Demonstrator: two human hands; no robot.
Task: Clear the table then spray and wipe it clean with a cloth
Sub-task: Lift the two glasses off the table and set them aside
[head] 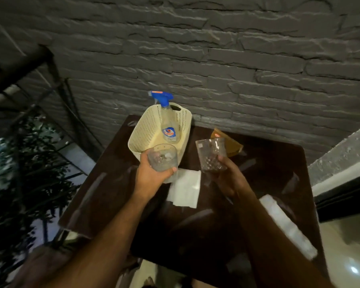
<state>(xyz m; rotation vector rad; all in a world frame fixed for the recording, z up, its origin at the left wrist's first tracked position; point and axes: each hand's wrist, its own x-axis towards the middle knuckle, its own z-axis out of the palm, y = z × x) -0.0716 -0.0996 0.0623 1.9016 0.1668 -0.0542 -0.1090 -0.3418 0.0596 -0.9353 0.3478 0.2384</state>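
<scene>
- The left hand gripped a clear glass tumbler at the rim of the cream basket.
- The right hand held a second glass above the dark table.
- A spray bottle stood in the basket; a white cloth lay between the hands.

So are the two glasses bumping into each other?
Apart. The head view shows dark table between the left hand's glass and the right hand's glass.

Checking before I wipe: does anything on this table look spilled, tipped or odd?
No spill or damage shows. The spray bottle leans tilted inside the cream basket, and the orange packet lies askew beside the wall.
</scene>
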